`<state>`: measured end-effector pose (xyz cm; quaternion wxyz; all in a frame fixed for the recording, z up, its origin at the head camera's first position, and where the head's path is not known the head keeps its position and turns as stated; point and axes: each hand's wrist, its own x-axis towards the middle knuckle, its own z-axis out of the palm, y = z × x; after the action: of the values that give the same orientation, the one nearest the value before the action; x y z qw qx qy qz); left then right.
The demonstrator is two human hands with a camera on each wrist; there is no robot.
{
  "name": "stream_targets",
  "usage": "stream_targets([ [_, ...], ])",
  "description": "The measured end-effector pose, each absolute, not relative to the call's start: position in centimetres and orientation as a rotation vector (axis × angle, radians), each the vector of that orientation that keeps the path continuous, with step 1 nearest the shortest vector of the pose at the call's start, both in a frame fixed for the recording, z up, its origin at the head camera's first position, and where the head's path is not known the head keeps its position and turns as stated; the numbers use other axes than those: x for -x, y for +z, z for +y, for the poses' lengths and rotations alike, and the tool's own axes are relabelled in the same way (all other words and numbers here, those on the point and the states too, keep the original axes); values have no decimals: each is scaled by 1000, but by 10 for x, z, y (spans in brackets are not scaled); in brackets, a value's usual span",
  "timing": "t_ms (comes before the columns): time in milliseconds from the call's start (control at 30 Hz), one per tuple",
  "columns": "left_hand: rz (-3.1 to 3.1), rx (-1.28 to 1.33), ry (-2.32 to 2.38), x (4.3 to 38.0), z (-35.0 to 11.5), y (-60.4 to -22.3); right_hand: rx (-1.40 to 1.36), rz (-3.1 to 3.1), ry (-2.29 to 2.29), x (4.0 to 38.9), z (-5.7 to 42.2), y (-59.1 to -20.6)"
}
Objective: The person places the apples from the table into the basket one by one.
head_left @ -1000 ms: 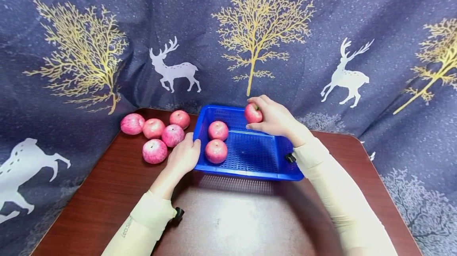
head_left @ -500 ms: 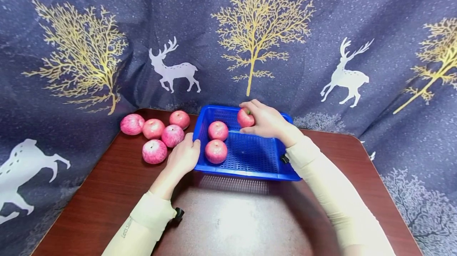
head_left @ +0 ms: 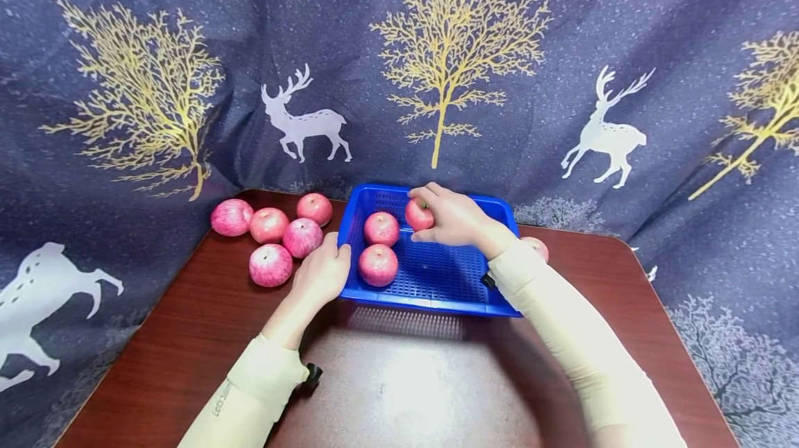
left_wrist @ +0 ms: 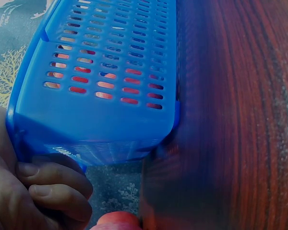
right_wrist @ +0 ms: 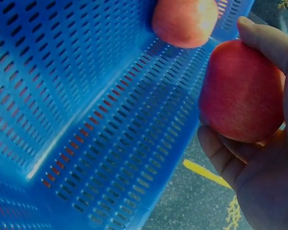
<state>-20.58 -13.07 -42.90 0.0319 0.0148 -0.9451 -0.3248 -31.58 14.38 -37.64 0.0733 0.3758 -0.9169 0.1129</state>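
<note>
A blue plastic basket [head_left: 431, 305] with slotted walls stands on the table. My left hand [head_left: 322, 272] grips its left rim; in the left wrist view the curled fingers [left_wrist: 62, 194] are at the basket's edge. My right hand [head_left: 460, 219] holds a red apple [head_left: 417, 215] over the back middle of the basket, thumb and fingers around opposite sides of it, as the right wrist view shows. Two more apples sit inside along the left side, a rear apple [head_left: 381, 229] and a front apple [head_left: 378, 265].
Several apples cluster on the table left of the basket, the nearest apple [head_left: 270, 265] beside my left hand. Another apple [head_left: 537, 248] lies right of the basket, partly hidden by my right sleeve. A dark printed curtain [head_left: 374, 53] hangs behind the brown table [head_left: 156, 365].
My right hand has carried its apple leftward and down toward the rear apple in the basket. An apple at the right has come into view behind the sleeve. My left hand stays on the rim.
</note>
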Motion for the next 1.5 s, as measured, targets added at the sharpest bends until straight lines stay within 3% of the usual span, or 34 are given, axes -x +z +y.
stream_targets([
  [1500,-2922,-47,-1012,207,-131,-430,-1169,-2859,14,324,127,-413],
])
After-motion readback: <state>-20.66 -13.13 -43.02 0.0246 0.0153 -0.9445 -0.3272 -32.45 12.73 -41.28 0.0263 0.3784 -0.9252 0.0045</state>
